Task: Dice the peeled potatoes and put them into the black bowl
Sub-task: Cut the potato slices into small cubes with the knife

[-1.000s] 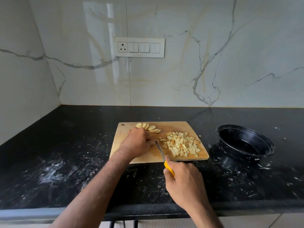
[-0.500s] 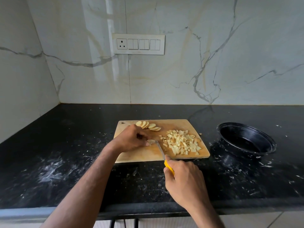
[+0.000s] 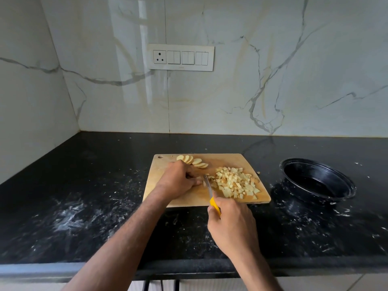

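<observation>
Right hand grasps knife; left hand pins potato strips on board, beside dice.

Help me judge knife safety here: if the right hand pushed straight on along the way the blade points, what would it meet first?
Probably the left hand: the knife in the right hand points at its fingertips, which hold a potato piece. Depth is unclear.

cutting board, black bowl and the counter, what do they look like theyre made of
Cutting board: looks like wood, matte tan, faint grain and a hanging hole in one corner. Black bowl: probably thin plastic, glossy, with a thin rolled rim; could be coated metal. Counter: polished black stone, likely granite, reflective and smeared white.
</observation>
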{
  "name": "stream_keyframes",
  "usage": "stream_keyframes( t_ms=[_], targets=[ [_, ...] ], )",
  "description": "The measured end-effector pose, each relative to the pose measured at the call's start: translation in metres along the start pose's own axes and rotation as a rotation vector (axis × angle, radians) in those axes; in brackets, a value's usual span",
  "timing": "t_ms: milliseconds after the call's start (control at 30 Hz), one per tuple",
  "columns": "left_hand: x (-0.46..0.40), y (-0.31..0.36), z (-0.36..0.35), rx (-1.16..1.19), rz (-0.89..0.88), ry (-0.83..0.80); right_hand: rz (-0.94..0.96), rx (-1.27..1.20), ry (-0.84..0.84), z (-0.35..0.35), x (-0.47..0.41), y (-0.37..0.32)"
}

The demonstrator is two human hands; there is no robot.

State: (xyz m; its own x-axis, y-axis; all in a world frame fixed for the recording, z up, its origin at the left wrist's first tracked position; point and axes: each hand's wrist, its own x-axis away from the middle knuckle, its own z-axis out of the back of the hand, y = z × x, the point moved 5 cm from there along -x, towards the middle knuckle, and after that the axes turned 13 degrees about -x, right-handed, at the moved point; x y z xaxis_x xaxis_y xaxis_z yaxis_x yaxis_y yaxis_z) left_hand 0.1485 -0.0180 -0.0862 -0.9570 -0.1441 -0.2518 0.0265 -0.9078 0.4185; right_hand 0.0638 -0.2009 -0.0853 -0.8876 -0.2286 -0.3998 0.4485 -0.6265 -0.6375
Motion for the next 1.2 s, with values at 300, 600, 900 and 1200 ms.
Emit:
stream_keyframes(
  t_ms=[300, 600, 900, 1200],
  targets=[
    [0.004, -0.004, 0.006, 0.032, -0.019, 0.017, 0.082, 0.076, -0.055, -0.010, -0.003, -0.008],
    [0.008, -0.002, 0.009, 0.063, 0.014, 0.022, 0.099, 0.068, -0.055, -0.011, -0.006, -0.007],
    [0.005, -0.002, 0.008, 0.072, -0.007, 0.000, 0.076, 0.102, -0.070, -0.024, -0.022, -0.010],
    [0.010, 0.000, 0.009, 0.104, 0.032, 0.065, 0.079, 0.083, -0.102, -0.019, -0.028, -0.009]
  ],
)
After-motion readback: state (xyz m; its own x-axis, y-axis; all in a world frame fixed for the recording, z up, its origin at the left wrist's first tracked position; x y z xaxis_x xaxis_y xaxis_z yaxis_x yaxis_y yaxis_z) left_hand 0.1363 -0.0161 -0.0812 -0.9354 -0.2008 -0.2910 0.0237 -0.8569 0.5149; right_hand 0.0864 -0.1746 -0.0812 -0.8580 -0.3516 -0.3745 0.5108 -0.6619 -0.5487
